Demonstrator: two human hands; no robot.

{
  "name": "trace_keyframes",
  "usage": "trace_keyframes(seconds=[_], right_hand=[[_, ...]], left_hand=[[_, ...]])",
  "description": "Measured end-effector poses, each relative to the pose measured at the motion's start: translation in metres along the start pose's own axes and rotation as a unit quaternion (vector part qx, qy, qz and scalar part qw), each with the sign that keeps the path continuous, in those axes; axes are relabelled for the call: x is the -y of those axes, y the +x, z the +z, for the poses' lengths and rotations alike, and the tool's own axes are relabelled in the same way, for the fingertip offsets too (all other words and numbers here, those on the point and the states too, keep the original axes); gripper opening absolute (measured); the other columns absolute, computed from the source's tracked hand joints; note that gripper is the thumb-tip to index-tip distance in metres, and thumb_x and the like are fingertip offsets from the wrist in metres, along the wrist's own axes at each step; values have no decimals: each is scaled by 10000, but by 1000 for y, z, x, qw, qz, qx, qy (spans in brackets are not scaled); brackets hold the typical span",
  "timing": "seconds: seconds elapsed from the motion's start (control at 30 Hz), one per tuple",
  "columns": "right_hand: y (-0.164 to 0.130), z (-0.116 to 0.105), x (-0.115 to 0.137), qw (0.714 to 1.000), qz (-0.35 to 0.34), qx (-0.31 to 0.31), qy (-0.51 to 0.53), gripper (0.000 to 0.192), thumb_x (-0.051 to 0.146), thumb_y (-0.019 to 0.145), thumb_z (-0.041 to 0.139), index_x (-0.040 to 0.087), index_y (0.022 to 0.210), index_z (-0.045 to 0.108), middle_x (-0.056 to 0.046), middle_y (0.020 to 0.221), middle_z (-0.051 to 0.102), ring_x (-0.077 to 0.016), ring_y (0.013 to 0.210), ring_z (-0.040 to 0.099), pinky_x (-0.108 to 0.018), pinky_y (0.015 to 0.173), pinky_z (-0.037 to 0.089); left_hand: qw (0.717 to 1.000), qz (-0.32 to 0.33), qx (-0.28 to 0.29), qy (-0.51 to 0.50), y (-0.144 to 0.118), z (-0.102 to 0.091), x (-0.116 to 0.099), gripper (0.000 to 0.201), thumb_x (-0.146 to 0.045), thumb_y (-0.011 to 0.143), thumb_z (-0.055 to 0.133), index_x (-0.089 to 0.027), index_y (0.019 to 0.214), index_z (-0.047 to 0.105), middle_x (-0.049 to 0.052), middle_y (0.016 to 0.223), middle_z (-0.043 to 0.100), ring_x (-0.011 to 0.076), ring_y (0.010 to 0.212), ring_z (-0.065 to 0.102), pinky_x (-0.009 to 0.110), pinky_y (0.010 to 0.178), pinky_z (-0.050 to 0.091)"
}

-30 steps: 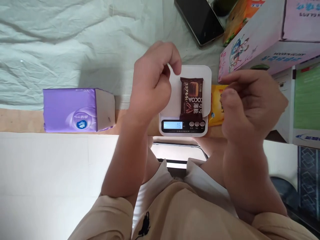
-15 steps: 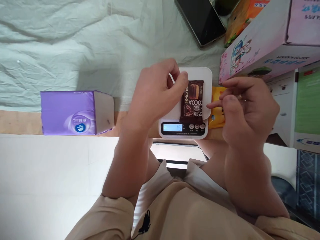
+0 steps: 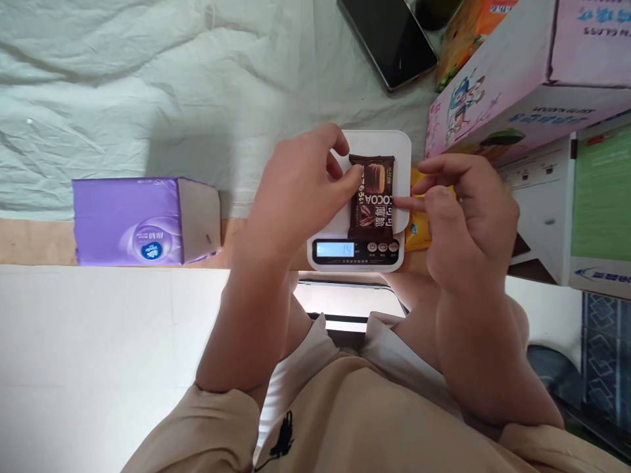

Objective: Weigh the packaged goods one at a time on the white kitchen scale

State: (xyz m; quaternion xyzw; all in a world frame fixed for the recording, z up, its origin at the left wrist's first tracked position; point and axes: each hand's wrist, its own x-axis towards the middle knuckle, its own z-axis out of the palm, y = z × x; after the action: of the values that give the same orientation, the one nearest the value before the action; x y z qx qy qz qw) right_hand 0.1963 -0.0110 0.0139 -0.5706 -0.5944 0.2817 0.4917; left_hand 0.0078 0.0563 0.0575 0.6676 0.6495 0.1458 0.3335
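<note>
Both hands (image 3: 300,190) (image 3: 463,217) pinching cocoa packet (image 3: 372,200) on half-hidden scale (image 3: 382,141); yellow packet (image 3: 417,236) mostly covered.

Brown cocoa snack packet (image 3: 371,198), white scale (image 3: 379,143), purple tissue pack (image 3: 129,220), yellow packet (image 3: 417,236), pale green sheet (image 3: 148,79)

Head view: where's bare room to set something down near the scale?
Free: the wrinkled pale sheet beyond the purple tissue box, and the white surface before it. Crowded: right of the scale, with yellow packet, cartons and phone.

A home bedroom; rumpled pale bedsheet (image 3: 148,85); purple tissue pack (image 3: 142,220); snack cartons (image 3: 513,72)
</note>
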Motion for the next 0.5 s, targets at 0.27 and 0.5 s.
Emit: trace_keyframes(seconds=[0.27,0.5], right_hand=[[-4,3,2,999,21,27,27,357,552,1044,595,277,1218,743,-58,1042,644,-175,1011,667,-376,928,705],[-8,12,3,991,22,49,123,303,493,1030,650,327,1281,683,-19,1032,643,-118,884,691,-294,813,710]], left_hand=[[1000,-5,22,9,1,2,-5,363,-437,945,687,-254,1253,749,10,993,824,226,894,745,353,826,523],[999,-28,28,6,0,-3,-9,171,-390,909,691,-222,930,715,21,853,768,220,832,706,349,744,502]])
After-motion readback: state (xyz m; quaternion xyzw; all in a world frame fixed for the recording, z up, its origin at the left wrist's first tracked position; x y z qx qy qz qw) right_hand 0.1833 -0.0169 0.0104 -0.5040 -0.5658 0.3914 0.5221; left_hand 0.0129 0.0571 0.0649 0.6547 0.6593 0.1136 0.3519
